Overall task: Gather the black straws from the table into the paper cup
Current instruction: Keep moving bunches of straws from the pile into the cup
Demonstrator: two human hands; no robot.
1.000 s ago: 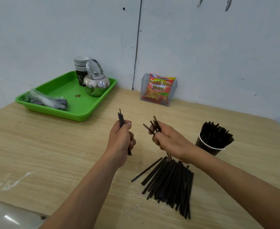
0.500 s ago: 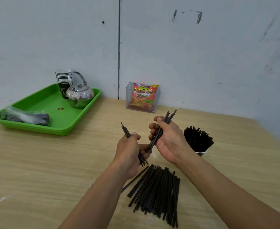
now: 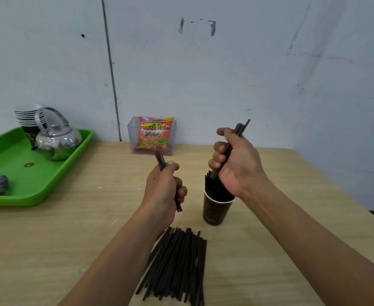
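Your left hand is curled into a fist round a small bundle of black straws. Their ends stick out above your thumb and below your little finger, and you hold them clear of the wooden table. Your right hand grips a second bundle, tilted. Its lower ends meet the straws already standing in the dark paper cup, which sits upright just beneath that hand. Near you, between your forearms, a loose pile of straws lies flat on the wood. At the far left a green tray holds a steel kettle and a stack of cups. A French fries snack packet stands in a clear holder against the wall.
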